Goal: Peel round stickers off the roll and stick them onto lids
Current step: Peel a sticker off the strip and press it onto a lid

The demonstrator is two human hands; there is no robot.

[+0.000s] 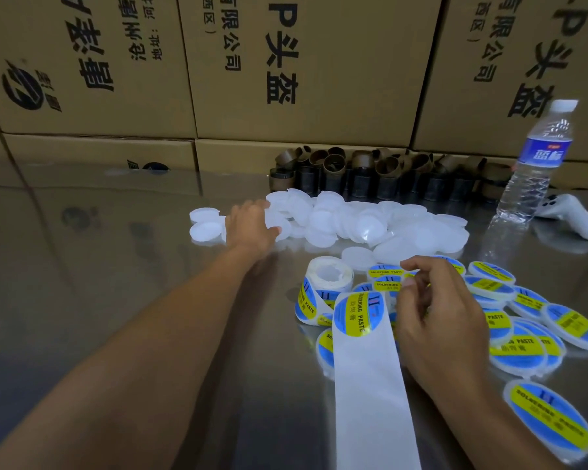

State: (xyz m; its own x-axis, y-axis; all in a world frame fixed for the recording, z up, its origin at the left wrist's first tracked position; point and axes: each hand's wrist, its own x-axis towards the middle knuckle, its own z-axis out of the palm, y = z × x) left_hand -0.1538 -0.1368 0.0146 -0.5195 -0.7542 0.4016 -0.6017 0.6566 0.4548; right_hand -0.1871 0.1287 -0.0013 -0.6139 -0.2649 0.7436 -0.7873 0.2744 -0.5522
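Seen from the head camera, the left grip point(252, 225) is stretched to the left edge of the pile of blank lids point(353, 222) at mid-frame, with thumb and fingers clasped round one blank lid point(280, 217). The right grip point(431, 317) sits lower right over the stickered lids point(489, 286), its fingers curled in a pinch. Whether a sticker is between them cannot be told. The roll point(330, 276) stands on the bench point(116, 300) between the two grips. Its backing strip point(370, 385) runs lengthwise from the roll down to the bottom edge of the frame. The next sticker point(353, 313) lies at the strip's upper end, just left of the right grip, which is much the nearer. The peel likely falls to that grip.
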